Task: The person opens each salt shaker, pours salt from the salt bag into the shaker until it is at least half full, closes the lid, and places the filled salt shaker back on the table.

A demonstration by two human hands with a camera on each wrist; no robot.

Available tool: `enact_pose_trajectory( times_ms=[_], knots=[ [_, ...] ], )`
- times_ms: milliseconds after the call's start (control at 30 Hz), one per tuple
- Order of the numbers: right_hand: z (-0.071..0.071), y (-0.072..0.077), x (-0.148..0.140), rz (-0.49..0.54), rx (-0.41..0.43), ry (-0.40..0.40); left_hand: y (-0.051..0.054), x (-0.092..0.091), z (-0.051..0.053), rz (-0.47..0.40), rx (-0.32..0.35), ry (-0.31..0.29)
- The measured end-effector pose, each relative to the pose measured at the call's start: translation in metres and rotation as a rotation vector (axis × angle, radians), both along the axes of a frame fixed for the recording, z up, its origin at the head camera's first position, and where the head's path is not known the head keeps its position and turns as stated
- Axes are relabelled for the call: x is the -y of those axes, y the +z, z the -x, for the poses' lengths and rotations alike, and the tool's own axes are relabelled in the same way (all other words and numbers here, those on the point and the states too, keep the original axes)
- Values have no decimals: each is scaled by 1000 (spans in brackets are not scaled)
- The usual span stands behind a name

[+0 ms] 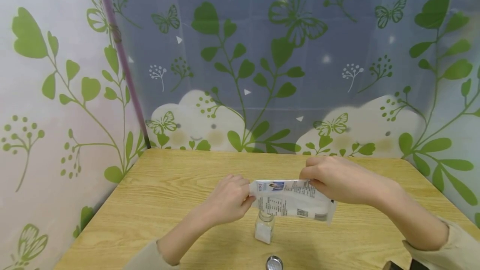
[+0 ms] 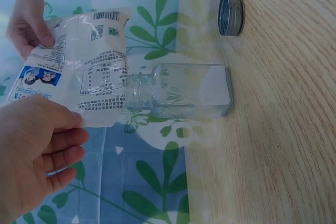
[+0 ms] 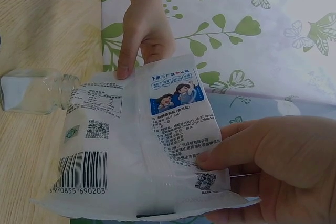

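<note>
A white plastic bag of salt, printed with text and a barcode, is held on its side between both hands. My left hand pinches its left end, thumb in front. Near its upper right edge, my right hand grips it with the thumb on the printed face. Just below the bag's left part stands an upright clear glass jar, partly filled with white salt. The left wrist view has the bag's edge at the uncovered mouth of the jar; the bag hides part of that mouth.
A silver metal lid lies on the wooden table, in front of the jar. At the lower right edge a dark object is partly visible. Patterned curtains stand behind and beside the table.
</note>
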State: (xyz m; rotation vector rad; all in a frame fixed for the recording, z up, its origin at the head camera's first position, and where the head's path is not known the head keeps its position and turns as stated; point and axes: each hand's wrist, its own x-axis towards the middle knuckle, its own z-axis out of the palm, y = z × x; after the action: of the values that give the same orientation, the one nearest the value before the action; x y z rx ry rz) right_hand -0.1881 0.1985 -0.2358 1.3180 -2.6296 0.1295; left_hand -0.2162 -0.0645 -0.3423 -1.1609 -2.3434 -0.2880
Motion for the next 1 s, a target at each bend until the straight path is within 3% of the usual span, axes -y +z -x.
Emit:
enact_pose_trajectory(
  times_ms=[1000],
  knots=[
    [1,3,1,1,-2,8,0,0,1,-18,18,-1]
  ],
)
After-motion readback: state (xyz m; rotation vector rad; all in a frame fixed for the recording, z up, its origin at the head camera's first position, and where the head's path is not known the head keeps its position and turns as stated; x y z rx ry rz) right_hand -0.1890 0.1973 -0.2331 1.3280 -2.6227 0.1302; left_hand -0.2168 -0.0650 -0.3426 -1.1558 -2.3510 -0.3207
